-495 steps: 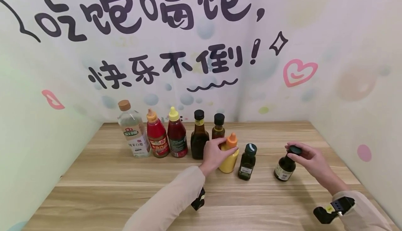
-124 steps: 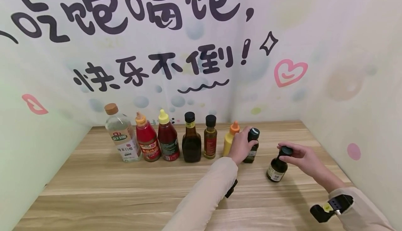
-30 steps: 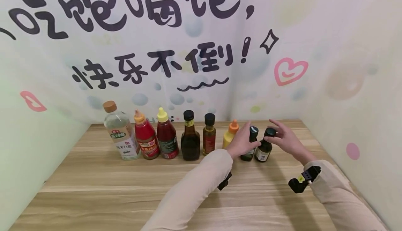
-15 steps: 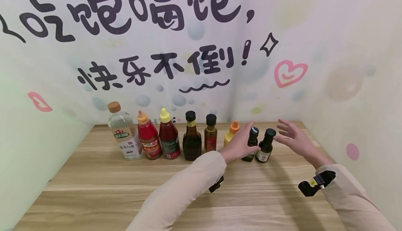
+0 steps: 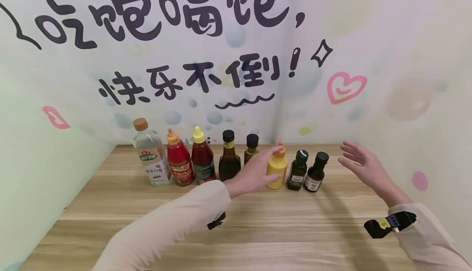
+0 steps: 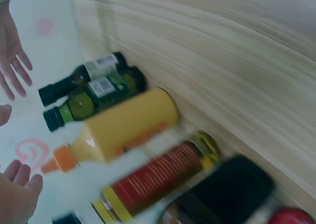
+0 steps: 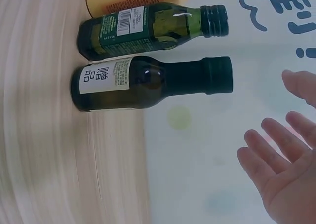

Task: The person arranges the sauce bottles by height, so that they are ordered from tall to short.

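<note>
My left hand (image 5: 252, 175), fingers extended and holding nothing, hovers in front of the row of bottles. It partly covers a small sauce bottle with a black cap (image 5: 252, 141) and overlaps the yellow squeeze bottle (image 5: 276, 172) with its orange tip. To the right, my right hand (image 5: 365, 164) hangs in the air, fingers spread, apart from any bottle. Nearest to it stands a dark bottle with a white label (image 7: 118, 83), upright at the row's right end. Close beside that is a green glass bottle (image 7: 143, 28).
Farther left in the row stand a clear vinegar bottle (image 5: 153, 160), a red sauce bottle with an orange tip (image 5: 180, 162), one with a yellow tip (image 5: 203, 160) and a dark, black-capped bottle (image 5: 229, 162). The wooden table (image 5: 265, 230) meets printed walls (image 5: 295, 111).
The yellow, green and dark bottles have moved back into the row, the dark one shifting left beside the green one. Both hands have let go and drawn apart, left hand leftward, right hand rightward.
</note>
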A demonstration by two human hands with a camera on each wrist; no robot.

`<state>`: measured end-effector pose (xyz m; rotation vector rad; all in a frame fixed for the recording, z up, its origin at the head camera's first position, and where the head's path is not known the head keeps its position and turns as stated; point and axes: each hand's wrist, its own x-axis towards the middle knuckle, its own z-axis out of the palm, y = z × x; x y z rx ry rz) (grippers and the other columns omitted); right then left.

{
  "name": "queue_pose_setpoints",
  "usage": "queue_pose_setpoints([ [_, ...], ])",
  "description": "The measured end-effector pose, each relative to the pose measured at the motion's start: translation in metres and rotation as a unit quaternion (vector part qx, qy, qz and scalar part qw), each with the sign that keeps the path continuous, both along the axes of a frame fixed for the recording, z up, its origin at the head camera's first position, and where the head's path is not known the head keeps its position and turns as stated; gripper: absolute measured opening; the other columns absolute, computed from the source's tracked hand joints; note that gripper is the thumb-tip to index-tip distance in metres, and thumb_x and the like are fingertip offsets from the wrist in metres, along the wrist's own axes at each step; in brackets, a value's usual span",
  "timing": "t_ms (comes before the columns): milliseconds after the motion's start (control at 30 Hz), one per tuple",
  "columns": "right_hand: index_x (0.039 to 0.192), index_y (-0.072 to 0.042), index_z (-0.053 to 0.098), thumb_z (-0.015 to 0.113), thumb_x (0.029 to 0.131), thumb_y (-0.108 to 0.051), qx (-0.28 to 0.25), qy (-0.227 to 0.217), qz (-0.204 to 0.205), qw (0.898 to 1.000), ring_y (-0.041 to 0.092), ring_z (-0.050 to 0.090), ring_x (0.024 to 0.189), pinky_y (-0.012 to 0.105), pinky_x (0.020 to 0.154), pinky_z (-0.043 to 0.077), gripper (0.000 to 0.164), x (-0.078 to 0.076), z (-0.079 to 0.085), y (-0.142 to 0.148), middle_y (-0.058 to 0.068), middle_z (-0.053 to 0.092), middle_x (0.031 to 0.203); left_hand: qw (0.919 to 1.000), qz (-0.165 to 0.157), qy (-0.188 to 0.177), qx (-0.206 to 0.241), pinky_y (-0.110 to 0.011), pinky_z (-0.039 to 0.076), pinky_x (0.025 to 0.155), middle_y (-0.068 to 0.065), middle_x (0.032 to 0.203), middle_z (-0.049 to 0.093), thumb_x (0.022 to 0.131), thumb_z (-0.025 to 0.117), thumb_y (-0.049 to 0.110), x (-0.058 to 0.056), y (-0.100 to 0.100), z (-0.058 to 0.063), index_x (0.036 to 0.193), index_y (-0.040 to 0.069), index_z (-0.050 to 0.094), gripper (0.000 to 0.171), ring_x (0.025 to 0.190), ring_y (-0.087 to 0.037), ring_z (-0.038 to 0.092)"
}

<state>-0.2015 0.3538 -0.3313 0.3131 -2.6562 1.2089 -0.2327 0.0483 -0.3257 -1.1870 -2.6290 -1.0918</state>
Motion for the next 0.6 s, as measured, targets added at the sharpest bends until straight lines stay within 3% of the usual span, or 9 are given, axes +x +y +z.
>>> queue_pose_setpoints([
  [133,0.135,0.000,0.031,0.052,0.090,-0.020,0.021,0.036,-0.005,0.999,0.006,0.046,0.109,0.004,0.075,0.037,0.054,0.002,-0.004,0.003,0.027,0.039,0.128,0.9997,0.002,0.023,0.003,-0.030,0.035,0.096,-0.004,0.131,0.044,0.081,0.066,0.018,0.001,-0.030,0.001,0.134,0.009,0.035,0.062,0.117,-0.016,0.043],
  [167,0.134,0.000,0.032,0.053,0.090,-0.019,0.024,0.046,-0.003,0.999,0.005,0.046,0.109,0.008,0.079,0.040,0.053,0.002,-0.005,0.003,0.027,0.040,0.128,0.9997,0.003,0.024,0.008,-0.030,0.036,0.095,-0.004,0.130,0.046,0.081,0.066,0.017,0.001,-0.038,0.001,0.133,0.009,0.035,0.061,0.116,-0.016,0.043],
  [333,0.131,0.002,0.037,0.053,0.089,-0.018,0.042,0.077,-0.016,0.996,-0.008,0.040,0.106,0.005,0.083,0.035,0.049,0.008,-0.009,0.003,0.025,0.043,0.125,0.9989,0.029,0.034,0.017,-0.034,0.036,0.096,-0.007,0.126,0.048,0.080,0.066,0.014,0.002,-0.073,-0.002,0.130,0.007,0.039,0.057,0.116,-0.017,0.044],
  [400,0.131,0.001,0.037,0.053,0.090,-0.020,0.048,0.075,-0.022,0.996,-0.002,0.041,0.110,0.006,0.084,0.034,0.050,0.010,-0.011,0.003,0.024,0.042,0.126,0.9984,0.044,0.033,0.017,-0.036,0.036,0.095,-0.007,0.126,0.048,0.079,0.067,0.014,0.002,-0.086,-0.005,0.129,0.007,0.041,0.057,0.116,-0.019,0.044],
  [433,0.132,0.001,0.037,0.053,0.090,-0.020,0.052,0.074,-0.026,0.996,0.006,0.043,0.113,0.012,0.088,0.036,0.050,0.010,-0.012,0.002,0.024,0.042,0.126,0.9980,0.052,0.033,0.016,-0.037,0.036,0.095,-0.007,0.126,0.049,0.079,0.067,0.014,0.002,-0.093,-0.007,0.129,0.007,0.041,0.057,0.115,-0.019,0.044],
  [567,0.131,0.002,0.039,0.054,0.089,-0.020,0.070,0.090,-0.041,0.993,0.034,0.042,0.112,0.010,0.091,0.032,0.050,0.013,-0.017,0.001,0.024,0.043,0.126,0.9956,0.084,0.040,0.012,-0.040,0.039,0.092,-0.008,0.125,0.049,0.078,0.068,0.017,0.003,-0.121,-0.011,0.128,0.007,0.043,0.057,0.113,-0.021,0.046],
  [600,0.130,0.002,0.039,0.055,0.089,-0.021,0.075,0.093,-0.046,0.992,0.034,0.042,0.112,0.018,0.093,0.034,0.049,0.014,-0.019,0.001,0.024,0.044,0.125,0.9946,0.092,0.047,0.011,-0.041,0.039,0.091,-0.009,0.124,0.050,0.078,0.069,0.016,0.003,-0.128,-0.012,0.128,0.006,0.043,0.057,0.113,-0.022,0.046],
])
